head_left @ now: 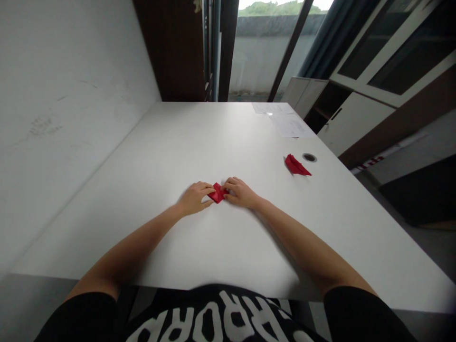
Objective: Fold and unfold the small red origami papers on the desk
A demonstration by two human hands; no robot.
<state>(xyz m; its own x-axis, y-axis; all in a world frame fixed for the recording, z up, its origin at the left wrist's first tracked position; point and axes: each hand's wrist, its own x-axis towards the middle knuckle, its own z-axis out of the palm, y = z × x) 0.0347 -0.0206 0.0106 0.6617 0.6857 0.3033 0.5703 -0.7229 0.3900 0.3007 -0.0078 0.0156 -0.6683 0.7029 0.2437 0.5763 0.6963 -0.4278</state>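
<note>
A small folded piece of red paper (pixel 217 193) lies on the white table (pixel 199 137) near its middle. My left hand (pixel 194 197) presses on its left side, fingers curled and pinched on the paper. From the other side my right hand (pixel 239 192) holds its right edge, fingers bent over it. Both hands rest on the tabletop and hide part of the paper.
A second folded red paper (pixel 297 166) lies to the right, beside a round cable hole (pixel 309 157). White sheets (pixel 289 124) sit at the table's far right corner. A white wall runs along the left; cabinets stand at right.
</note>
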